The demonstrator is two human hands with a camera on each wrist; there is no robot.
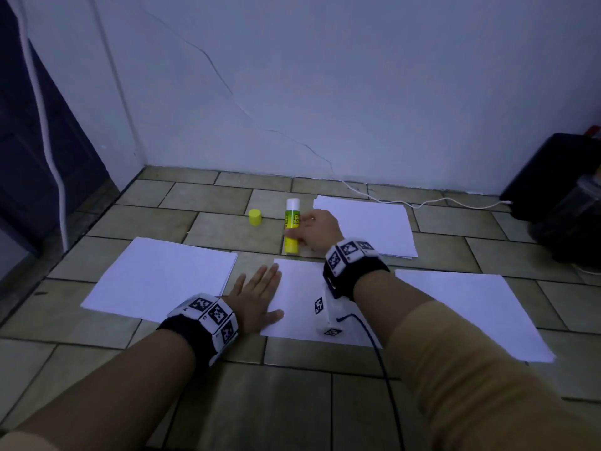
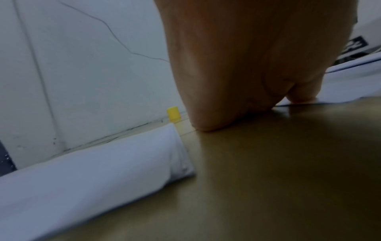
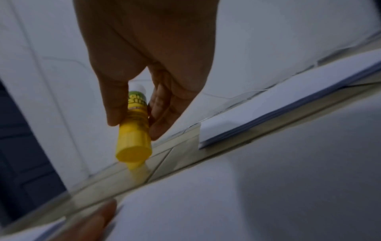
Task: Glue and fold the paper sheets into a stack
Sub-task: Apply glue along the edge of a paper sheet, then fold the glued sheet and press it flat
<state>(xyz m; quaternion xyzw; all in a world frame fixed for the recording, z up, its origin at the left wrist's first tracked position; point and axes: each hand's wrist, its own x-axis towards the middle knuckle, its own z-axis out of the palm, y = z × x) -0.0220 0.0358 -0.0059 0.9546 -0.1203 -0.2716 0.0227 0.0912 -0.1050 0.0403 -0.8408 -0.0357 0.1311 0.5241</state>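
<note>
Left arm: my forearm, nearest the camera, reaches forward from the lower left with a marker band at the wrist.
Left hand (image 1: 257, 296): flat, palm down, fingers straight and slightly spread; they lie across the left edge of the middle sheet (image 1: 302, 297), thumb on the paper, heel on the floor (image 1: 292, 402).
Right arm: stretched further ahead over the middle sheet, tan sleeve pushed up, marker band at the wrist.
Right hand (image 1: 317, 229): my fingers (image 3: 164, 104) and thumb are curled round the glue stick (image 1: 291, 227), gripping its middle.
Glue stick: tilted nearly upright, white tip up, yellow base just at the floor between the middle sheet and the far pile (image 1: 370, 226); I cannot tell whether the base touches.
Cap (image 1: 255, 217): off, standing on a tile just left of the glue stick, apart from my fingers.
Left pile (image 1: 162, 278): beside my left hand, not touched.
Right sheet (image 1: 471, 307): lying flat to the right of my right forearm.
Cable (image 1: 422, 203): white, along the foot of the wall behind the far pile.
</note>
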